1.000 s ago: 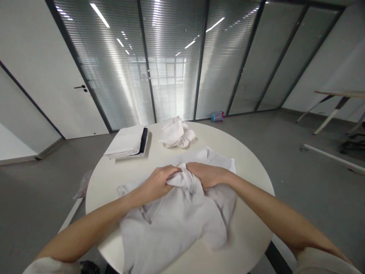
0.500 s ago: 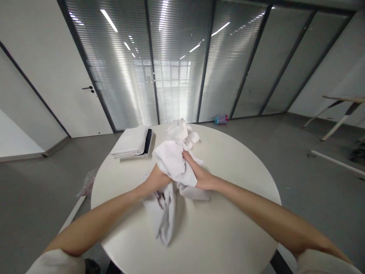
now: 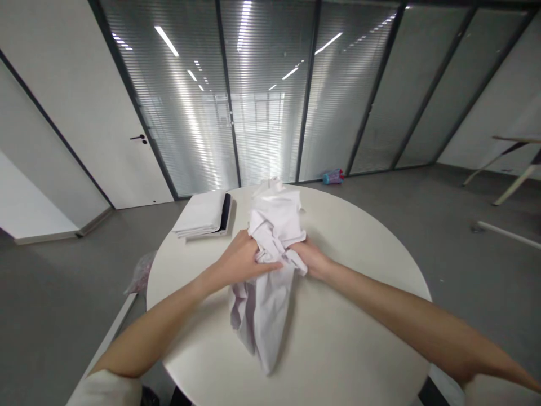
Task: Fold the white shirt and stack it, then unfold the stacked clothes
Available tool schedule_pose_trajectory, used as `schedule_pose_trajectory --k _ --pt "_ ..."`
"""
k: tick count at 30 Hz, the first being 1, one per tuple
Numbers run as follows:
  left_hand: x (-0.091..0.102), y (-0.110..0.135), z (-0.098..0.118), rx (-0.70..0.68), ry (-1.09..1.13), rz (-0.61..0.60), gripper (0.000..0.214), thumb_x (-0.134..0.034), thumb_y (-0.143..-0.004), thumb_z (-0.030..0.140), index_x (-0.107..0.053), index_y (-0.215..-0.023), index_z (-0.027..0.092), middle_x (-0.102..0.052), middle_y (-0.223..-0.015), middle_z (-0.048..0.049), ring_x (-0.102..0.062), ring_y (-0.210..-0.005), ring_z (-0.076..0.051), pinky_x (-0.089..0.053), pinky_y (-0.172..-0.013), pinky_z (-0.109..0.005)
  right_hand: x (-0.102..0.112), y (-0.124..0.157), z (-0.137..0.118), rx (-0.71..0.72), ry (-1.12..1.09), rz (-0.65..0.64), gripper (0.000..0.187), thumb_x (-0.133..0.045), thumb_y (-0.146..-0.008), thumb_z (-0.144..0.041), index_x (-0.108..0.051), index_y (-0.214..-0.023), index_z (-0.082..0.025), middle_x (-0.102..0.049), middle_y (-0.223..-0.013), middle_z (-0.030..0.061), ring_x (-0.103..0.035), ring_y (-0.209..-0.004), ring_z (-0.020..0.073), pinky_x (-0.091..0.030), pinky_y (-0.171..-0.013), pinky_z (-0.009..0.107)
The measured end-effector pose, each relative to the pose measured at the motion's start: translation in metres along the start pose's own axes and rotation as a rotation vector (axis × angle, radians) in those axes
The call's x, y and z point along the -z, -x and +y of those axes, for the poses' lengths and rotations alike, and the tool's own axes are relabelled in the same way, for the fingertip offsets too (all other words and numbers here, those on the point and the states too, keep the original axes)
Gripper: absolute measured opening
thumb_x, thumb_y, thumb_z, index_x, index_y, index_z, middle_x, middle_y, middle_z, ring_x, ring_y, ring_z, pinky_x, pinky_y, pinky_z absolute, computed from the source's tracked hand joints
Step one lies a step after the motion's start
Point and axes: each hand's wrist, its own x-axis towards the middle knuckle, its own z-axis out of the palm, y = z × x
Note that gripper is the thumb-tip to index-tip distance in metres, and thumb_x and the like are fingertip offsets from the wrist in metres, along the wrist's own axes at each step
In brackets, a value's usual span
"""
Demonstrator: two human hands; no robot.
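A crumpled white cloth (image 3: 276,220) is bunched up over the middle of the round table, one long end trailing down toward me. Whether it is a garment, I cannot tell. My left hand (image 3: 243,256) grips it from the left side, thumb stretched across the front and the other fingers partly hidden in the folds. On the right side my right hand (image 3: 310,256) is closed on the same cloth, its fingertips covered by fabric.
The white round table (image 3: 359,316) fills the foreground. A folded white stack with a dark piece (image 3: 203,214) lies at its back left. A blue and pink container (image 3: 333,176) lies on the floor by the glass wall. A clear plastic bag (image 3: 141,273) is left of the table.
The cloth has been turned and gathered; its top bulk now stretches farther back and its loose end hangs more to the right. My left thumb has come across the front. The view has shifted slightly.
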Motion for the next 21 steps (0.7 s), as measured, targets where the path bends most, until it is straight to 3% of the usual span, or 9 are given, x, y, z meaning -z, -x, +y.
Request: schedule_pose_trajectory --k 3,7,10,13,16,19,21 --pt "0.036 0.001 -0.013 0.046 0.171 0.211 0.031 -0.059 -0.093 0.041 -0.068 -0.113 0.019 -0.071 -0.114 -0.0097 -0.066 -0.104 -0.024 -0.051 -0.094 -0.037 0.025 -0.027 -0.041 0.064 -0.096 0.238 0.046 -0.070 -0.069 -0.034 -0.070 -0.113 -0.023 -0.077 -0.099 0.0070 -0.070 -0.100 0.0328 -0.058 -0.088 0.047" --pt "0.062 0.007 -0.029 0.179 0.249 0.523 0.029 -0.058 -0.094 0.042 -0.071 -0.105 0.018 -0.074 -0.100 -0.0074 -0.069 -0.091 -0.019 -0.053 -0.087 -0.031 0.074 -0.073 -0.112 0.576 -0.016 0.555 0.056 -0.066 -0.065 -0.026 -0.063 -0.121 -0.021 -0.073 -0.109 0.0063 -0.062 -0.116 0.0327 -0.049 -0.101 0.050" --pt "0.064 0.008 -0.034 0.242 0.259 0.575 0.031 -0.062 -0.090 0.044 -0.072 -0.102 0.017 -0.075 -0.091 -0.0062 -0.070 -0.083 -0.018 -0.055 -0.081 -0.029 0.098 -0.103 -0.159 0.879 0.188 0.693 0.058 -0.066 -0.075 -0.026 -0.054 -0.132 -0.022 -0.067 -0.123 0.0075 -0.051 -0.129 0.0288 -0.040 -0.110 0.047" --pt "0.062 0.004 -0.035 0.301 0.263 0.529 0.029 -0.063 -0.087 0.043 -0.073 -0.097 0.017 -0.075 -0.085 -0.0058 -0.071 -0.081 -0.019 -0.055 -0.071 -0.026 0.096 -0.128 -0.179 1.055 0.488 0.731 0.056 -0.063 -0.082 -0.027 -0.048 -0.136 -0.024 -0.058 -0.135 0.0065 -0.042 -0.136 0.0278 -0.035 -0.113 0.045" --pt "0.060 0.000 -0.040 0.335 0.266 0.508 0.028 -0.062 -0.086 0.042 -0.073 -0.092 0.017 -0.075 -0.081 -0.0062 -0.072 -0.078 -0.020 -0.053 -0.062 -0.024 0.073 -0.151 -0.155 0.945 0.810 0.578 0.055 -0.058 -0.087 -0.026 -0.044 -0.140 -0.024 -0.053 -0.140 0.0100 -0.043 -0.136 0.0326 -0.038 -0.110 0.050" --pt "0.054 -0.003 -0.051 0.355 0.269 0.494 0.031 -0.062 -0.084 0.044 -0.072 -0.090 0.016 -0.075 -0.081 -0.0074 -0.071 -0.075 -0.020 -0.049 -0.054 -0.022 0.048 -0.167 -0.096 0.594 1.151 0.277 0.056 -0.061 -0.087 -0.028 -0.048 -0.141 -0.021 -0.054 -0.137 0.0165 -0.047 -0.130 0.0407 -0.040 -0.104 0.059" --pt "0.048 -0.004 -0.057 0.361 0.265 0.439 0.032 -0.061 -0.085 0.046 -0.072 -0.091 0.016 -0.075 -0.083 -0.0076 -0.071 -0.075 -0.020 -0.047 -0.052 -0.022 0.036 -0.169 -0.052 0.321 1.360 -0.016 0.055 -0.065 -0.084 -0.026 -0.054 -0.137 -0.018 -0.053 -0.136 0.0201 -0.047 -0.128 0.0435 -0.037 -0.104 0.064"
